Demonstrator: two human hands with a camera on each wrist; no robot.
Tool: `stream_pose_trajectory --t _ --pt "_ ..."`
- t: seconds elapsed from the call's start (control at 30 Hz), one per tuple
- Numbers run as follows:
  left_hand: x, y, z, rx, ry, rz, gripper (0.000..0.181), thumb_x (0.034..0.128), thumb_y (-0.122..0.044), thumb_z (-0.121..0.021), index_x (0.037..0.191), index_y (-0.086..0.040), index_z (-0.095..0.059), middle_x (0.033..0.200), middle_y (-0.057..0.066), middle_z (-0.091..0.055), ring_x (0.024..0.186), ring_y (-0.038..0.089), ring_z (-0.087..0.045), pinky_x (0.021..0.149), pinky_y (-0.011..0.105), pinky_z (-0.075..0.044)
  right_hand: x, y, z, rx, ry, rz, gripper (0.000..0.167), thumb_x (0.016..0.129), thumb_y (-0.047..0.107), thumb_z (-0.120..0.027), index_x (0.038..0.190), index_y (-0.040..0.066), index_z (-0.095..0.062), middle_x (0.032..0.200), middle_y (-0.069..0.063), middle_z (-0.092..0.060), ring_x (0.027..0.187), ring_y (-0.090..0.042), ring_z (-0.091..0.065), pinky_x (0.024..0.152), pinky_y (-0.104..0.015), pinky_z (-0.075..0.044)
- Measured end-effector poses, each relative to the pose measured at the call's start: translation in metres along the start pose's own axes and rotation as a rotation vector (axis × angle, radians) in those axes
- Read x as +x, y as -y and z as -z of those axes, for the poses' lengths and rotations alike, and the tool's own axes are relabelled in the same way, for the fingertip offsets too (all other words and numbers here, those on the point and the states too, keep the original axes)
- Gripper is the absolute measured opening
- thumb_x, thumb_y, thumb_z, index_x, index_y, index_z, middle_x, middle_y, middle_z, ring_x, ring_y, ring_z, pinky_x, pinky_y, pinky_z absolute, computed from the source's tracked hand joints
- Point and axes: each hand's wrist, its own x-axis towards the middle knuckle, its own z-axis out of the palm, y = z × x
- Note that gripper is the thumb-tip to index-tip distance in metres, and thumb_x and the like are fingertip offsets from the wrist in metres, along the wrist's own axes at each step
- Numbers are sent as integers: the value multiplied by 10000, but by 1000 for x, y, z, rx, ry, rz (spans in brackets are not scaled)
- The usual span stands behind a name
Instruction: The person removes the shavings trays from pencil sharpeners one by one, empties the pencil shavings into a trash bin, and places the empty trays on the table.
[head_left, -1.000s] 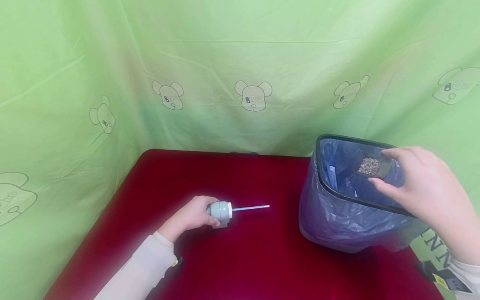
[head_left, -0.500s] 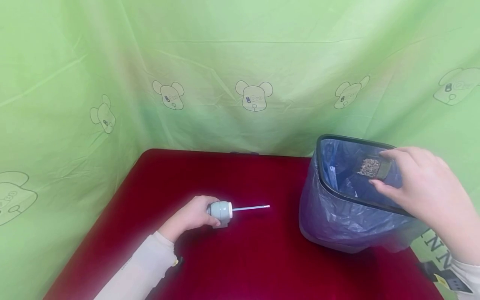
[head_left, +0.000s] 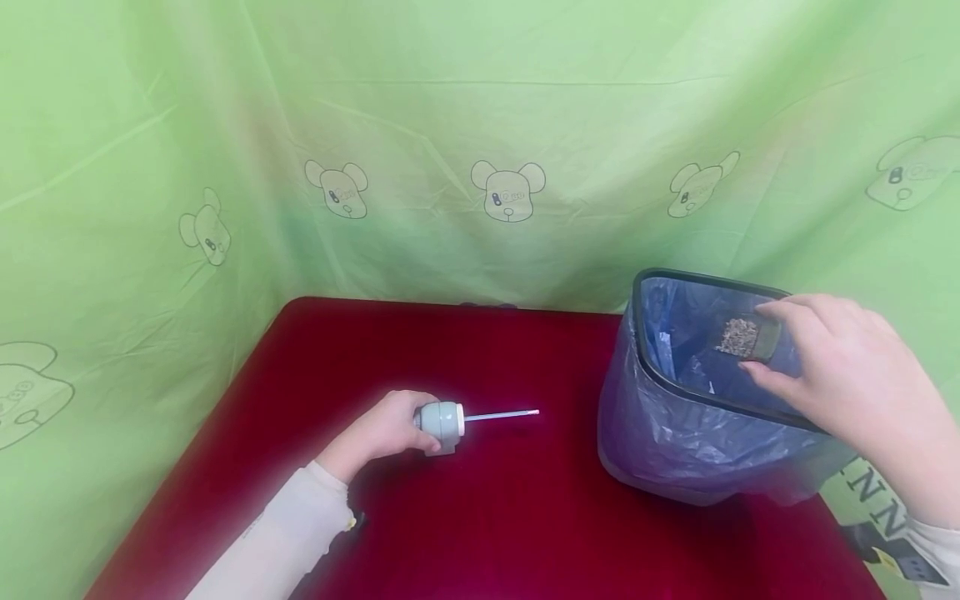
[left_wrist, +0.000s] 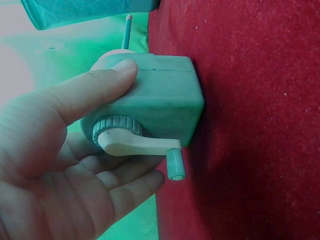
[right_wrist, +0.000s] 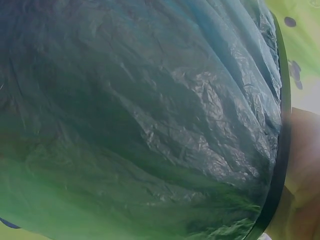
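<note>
One red-covered table (head_left: 517,508) is spread beneath both grips, and on it one bin (head_left: 671,454) is placed just under the right-hand grip, opening upward; since its one blue liner (head_left: 705,429) could easily be caught, the fingers are best lowered well inside the rim. Two hands are seen. By the left hand (head_left: 390,425), thumb and fingers are curled round one pale green sharpener (left_wrist: 150,90), set well to the left of the right-hand grip; it seems to be rested on the table and should simply be steadied there, with its one crank (left_wrist: 140,145), seen beside the left palm, left alone. By the right hand (head_left: 847,367), one small see-through tray (head_left: 767,340) is pinched at its sides, thumb and fingertips parted only by its width; a firm but light pinch is judged best, with the open side turned fully down and a few taps given. Which side is open cannot be told. One pencil (head_left: 501,416) is held by the sharpener, pointed from the left-hand grip toward the bin, and should not be knocked. One clump of shavings (head_left: 738,336) is seen at the tray's far end, ahead of the right fingertips; single pieces cannot be counted.
</note>
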Motion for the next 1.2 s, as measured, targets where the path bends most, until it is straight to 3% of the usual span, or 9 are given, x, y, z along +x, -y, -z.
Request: stream_pose_trajectory --t 0.63,0.87,0.97,1.03,1.1,1.2 --pt "2 4 -1 5 -5 1 537 698 -198 -935 1175 -98 -711 965 -19 -694 822 176 -623 760 368 -549 4 -1 2 -56 -43 123 753 583 216 -900 1232 -58 -632 1142 -308 -655 1002 -533 -608 792 -652 -449" --pt "3 4 -1 8 3 -11 533 704 -212 -932 1176 -105 -709 969 -27 -695 830 169 -625 765 369 -551 2 -5 0 -67 -67 177 709 635 273 -826 1228 -62 -630 1105 -289 -670 965 -519 -625 760 -635 -464" --pt "2 4 -1 12 2 -7 534 706 -214 -931 1179 -102 -708 968 -26 -695 830 166 -626 766 368 -549 2 -6 -2 -69 -83 199 684 829 501 -665 1220 -60 -633 1091 -276 -676 953 -512 -628 744 -634 -467" --pt "2 4 -1 16 0 -8 533 706 -211 -931 1178 -100 -708 964 -26 -694 826 165 -625 765 366 -547 2 -6 -3 -72 -98 215 777 915 635 -461 1208 -64 -634 1073 -272 -679 935 -509 -630 728 -634 -468" --pt "2 4 -1 17 0 -10 531 704 -206 -931 1174 -100 -709 958 -27 -693 822 164 -623 762 364 -546 3 -6 -3 -77 -108 222 896 941 707 -272 1201 -71 -631 1066 -278 -677 931 -512 -628 726 -637 -468" --pt "2 4 -1 19 -6 -18 529 699 -197 -933 1169 -94 -711 951 -23 -694 818 164 -623 760 364 -547 3 -5 -2 -93 -129 225 966 953 755 -210 1198 -81 -626 1060 -291 -671 925 -519 -624 728 -642 -463"
